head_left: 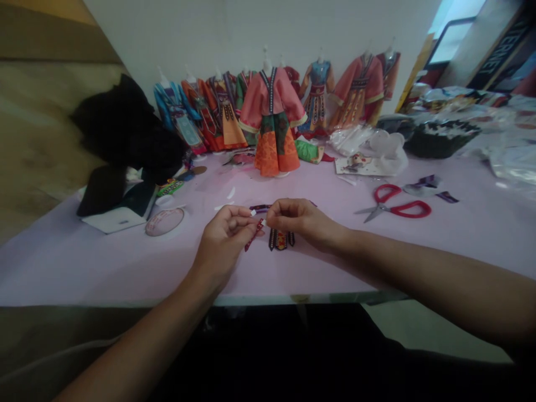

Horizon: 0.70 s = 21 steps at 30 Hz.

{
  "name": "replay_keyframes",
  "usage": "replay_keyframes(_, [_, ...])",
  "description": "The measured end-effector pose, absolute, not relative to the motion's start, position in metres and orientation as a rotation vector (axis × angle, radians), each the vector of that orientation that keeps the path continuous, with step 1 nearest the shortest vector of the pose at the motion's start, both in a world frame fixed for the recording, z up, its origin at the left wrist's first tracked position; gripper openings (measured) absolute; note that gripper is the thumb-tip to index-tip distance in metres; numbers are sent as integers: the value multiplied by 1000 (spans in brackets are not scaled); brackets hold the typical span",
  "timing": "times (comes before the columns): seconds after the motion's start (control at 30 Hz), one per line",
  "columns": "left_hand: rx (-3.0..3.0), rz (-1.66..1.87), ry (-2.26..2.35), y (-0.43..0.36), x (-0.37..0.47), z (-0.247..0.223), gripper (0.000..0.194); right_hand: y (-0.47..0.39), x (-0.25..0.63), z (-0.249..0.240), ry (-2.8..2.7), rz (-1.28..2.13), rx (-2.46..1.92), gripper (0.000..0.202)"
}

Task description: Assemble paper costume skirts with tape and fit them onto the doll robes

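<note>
My left hand (228, 237) pinches a narrow red patterned strip (253, 235) between thumb and fingers; the strip hangs down at a slant. A small white piece (253, 213) shows at its upper fingertips. Close beside it, my right hand (295, 220) has its thumb and fingers pressed together at the strip's top end, where a tiny white bit (263, 223) shows; what its fingertips grip is too small to tell. Below my right hand lies a dark trimmed cloth piece (281, 240) with a red and gold centre. A dark patterned band (260, 208) lies behind the hands.
Red-handled scissors (393, 209) lie open at the right, near purple ribbon scraps (447, 196). Small dressed figures (274, 123) stand along the wall. At the left are a round tape roll (164, 221), a notebook (121, 215) and black cloth (125, 128). Plastic packaging (387, 148) sits back right.
</note>
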<state>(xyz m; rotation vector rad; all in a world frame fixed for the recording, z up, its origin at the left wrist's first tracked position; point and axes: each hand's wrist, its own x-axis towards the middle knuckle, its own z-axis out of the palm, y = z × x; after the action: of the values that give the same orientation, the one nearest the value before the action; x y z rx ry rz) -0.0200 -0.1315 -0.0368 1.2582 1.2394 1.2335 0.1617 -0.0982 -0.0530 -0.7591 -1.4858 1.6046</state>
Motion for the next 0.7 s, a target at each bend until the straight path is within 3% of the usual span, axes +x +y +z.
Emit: replay_keyframes(0.7, [1284, 1228, 1213, -132, -22, -41, 28, -99, 158, -61, -1420, 1641, -753, 20])
